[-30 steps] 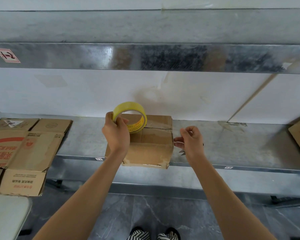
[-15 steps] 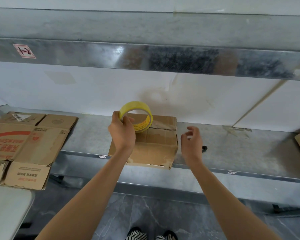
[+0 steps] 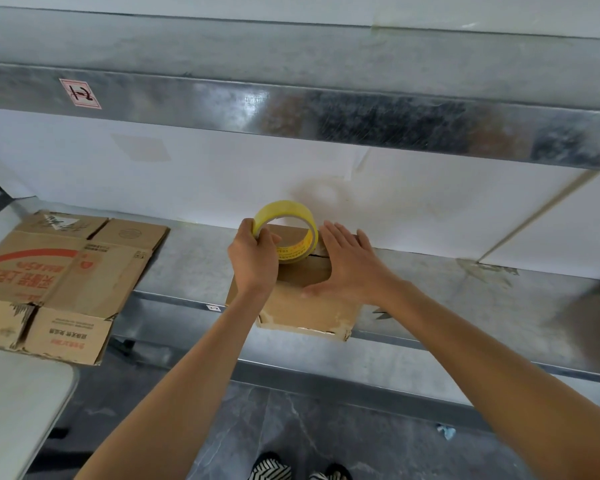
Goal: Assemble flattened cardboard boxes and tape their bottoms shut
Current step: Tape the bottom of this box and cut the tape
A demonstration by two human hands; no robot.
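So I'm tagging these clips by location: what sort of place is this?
Likely a warehouse or packing room: bare metal shelving, flattened cartons lying on it, and a yellow tape roll held over a cardboard box.

Metal shelf [image 3: 465, 306] ran left to right, its surface dull grey and scuffed. A small white tag [image 3: 213, 308] was stuck on its front edge. Upper beam [image 3: 326, 116] was shiny, with a red-bordered sticker [image 3: 80, 94] near its left end. White wall [image 3: 222, 174] behind showed a faint ring stain [image 3: 321, 194] and a pale diagonal strip [image 3: 534, 216]. Dark marbled floor [image 3: 291, 427] lay below, with a blue scrap [image 3: 445, 431] on it. White table [image 3: 14, 403] corner sat lower left. Striped shoes [image 3: 271, 471] were at the bottom edge.
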